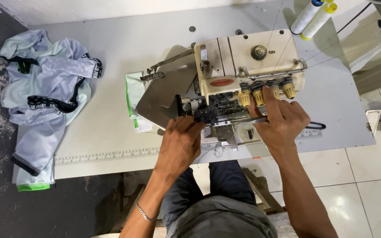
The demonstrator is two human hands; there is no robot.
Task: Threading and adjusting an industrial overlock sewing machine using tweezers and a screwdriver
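Cream-coloured and worn, the overlock sewing machine (243, 75) sits on a pale grey table (111, 132). The left hand (179, 143) reaches into the dark mechanism (206, 115) at the machine's open front, fingers curled on it — whether they pinch anything cannot be told. The right hand (283, 121) rests against the front just below the yellow tension knobs (265, 91), fingers stretched out, gripping nothing visible. Light grey garments (45, 92) lie heaped at the table's left end, two thread cones (314, 17) stand behind — well apart

Sewing machine (248, 61) on table (111, 132) — garments (45, 88) heaped left
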